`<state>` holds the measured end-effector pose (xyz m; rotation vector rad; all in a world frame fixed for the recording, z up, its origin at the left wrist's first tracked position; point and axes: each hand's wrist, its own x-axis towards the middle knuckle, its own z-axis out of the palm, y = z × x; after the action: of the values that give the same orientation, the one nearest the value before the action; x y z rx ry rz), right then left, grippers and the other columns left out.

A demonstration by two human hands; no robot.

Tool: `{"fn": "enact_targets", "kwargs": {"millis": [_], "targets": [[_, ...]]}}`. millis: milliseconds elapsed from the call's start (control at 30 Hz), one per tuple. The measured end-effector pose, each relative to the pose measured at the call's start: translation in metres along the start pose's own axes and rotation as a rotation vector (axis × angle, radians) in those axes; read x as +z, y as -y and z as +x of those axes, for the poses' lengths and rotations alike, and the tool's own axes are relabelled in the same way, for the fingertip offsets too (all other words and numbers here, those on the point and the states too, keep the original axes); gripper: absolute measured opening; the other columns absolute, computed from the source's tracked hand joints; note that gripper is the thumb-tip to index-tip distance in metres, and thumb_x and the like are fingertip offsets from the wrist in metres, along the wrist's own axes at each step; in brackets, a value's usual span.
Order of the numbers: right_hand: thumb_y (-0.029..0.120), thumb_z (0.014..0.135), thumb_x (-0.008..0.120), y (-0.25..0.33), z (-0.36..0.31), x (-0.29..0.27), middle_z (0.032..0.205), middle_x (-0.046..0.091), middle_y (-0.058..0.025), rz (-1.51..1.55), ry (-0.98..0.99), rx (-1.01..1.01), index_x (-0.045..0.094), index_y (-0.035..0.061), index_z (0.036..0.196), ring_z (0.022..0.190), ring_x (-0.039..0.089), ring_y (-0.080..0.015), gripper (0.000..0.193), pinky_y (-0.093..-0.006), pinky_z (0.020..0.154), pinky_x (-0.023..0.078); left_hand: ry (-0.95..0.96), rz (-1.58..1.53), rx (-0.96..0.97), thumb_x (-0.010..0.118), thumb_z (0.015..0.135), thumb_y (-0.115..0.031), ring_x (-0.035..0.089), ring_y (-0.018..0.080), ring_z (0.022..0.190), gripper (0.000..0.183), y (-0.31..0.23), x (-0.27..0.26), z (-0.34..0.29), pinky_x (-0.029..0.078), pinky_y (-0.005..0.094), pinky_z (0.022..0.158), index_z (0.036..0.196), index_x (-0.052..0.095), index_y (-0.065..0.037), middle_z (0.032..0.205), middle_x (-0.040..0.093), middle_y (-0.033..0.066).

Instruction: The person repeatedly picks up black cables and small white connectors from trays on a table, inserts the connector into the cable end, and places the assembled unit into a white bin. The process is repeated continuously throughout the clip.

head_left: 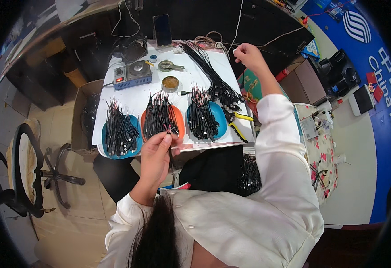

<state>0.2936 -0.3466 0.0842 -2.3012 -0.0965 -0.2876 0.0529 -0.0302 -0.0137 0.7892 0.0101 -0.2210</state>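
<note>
My left hand pinches a short black cable in front of the table's near edge. Thin reddish wire ends show at the cable's top, just above my thumb. My right arm reaches to the table's far right, where my right hand is raised with its fingers pinched together. Something small and pale shows at those fingertips, too small to name. A long bundle of black cables lies to the left of that hand. Short cables with bare wire ends fill a left blue tray, an orange tray and a right blue tray.
Behind the trays are a blue-grey soldering station, a round tin of amber paste and a small metal dish. Yellow-handled pliers lie at the right edge. A phone stands at the back; an office chair is at left.
</note>
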Motion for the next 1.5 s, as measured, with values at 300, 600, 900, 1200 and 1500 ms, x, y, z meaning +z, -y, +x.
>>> {"fn": "enact_targets", "kwargs": {"millis": [300, 600, 900, 1200, 1500], "targets": [[0.003, 0.08, 0.063, 0.087, -0.253, 0.072, 0.073, 0.054, -0.0017, 0.1, 0.049, -0.226, 0.053, 0.0032, 0.085, 0.06, 0.051, -0.0064, 0.011, -0.022, 0.053, 0.042, 0.136, -0.157, 0.148, 0.049, 0.098, -0.012, 0.061, 0.0279, 0.108, 0.018, -0.039, 0.052, 0.05, 0.053, 0.0393, 0.089, 0.105, 0.057, 0.002, 0.129, 0.054, 0.0128], [0.012, 0.088, 0.065, 0.069, -0.309, 0.121, 0.084, 0.061, -0.0003, 0.376, 0.41, 0.148, 0.061, 0.0012, 0.1, 0.072, 0.057, -0.0091, 0.017, -0.0234, 0.067, 0.047, 0.193, 0.096, 0.315, 0.051, 0.096, -0.008, 0.04, 0.0049, 0.055, 0.016, -0.043, 0.034, -0.013, 0.031, 0.0189, 0.05, 0.096, 0.061, 0.004, 0.094, 0.064, 0.0101], [0.006, 0.087, 0.065, 0.115, -0.226, 0.085, 0.093, 0.065, -0.0044, 1.023, 0.372, -0.035, 0.063, -0.0017, 0.105, 0.082, 0.06, -0.0093, 0.019, -0.0218, 0.073, 0.048, 0.344, -0.098, -0.001, 0.051, 0.096, -0.009, 0.041, 0.0079, 0.055, 0.014, -0.024, 0.015, -0.048, 0.033, 0.0198, 0.051, 0.093, 0.058, 0.003, 0.099, 0.061, 0.0145], [-0.001, 0.084, 0.067, 0.131, -0.236, 0.093, 0.088, 0.062, -0.0052, 0.91, 0.273, -0.107, 0.065, -0.0029, 0.091, 0.079, 0.06, -0.011, 0.007, -0.0229, 0.072, 0.048, 0.042, 0.003, 0.142, 0.052, 0.097, -0.014, 0.063, 0.0166, 0.07, 0.021, -0.025, 0.011, -0.036, 0.05, 0.0249, 0.061, 0.102, 0.061, 0.004, 0.098, 0.067, 0.0162], [-0.005, 0.084, 0.065, 0.13, -0.25, 0.104, 0.089, 0.06, -0.0077, 0.778, 0.184, -0.142, 0.065, -0.0053, 0.092, 0.078, 0.061, -0.0112, 0.008, -0.0215, 0.067, 0.05, 0.033, 0.184, 0.227, 0.057, 0.094, -0.008, 0.045, 0.0046, 0.053, 0.02, -0.013, 0.02, -0.033, 0.032, 0.0172, 0.046, 0.107, 0.064, 0.005, 0.076, 0.064, 0.0077]]}}
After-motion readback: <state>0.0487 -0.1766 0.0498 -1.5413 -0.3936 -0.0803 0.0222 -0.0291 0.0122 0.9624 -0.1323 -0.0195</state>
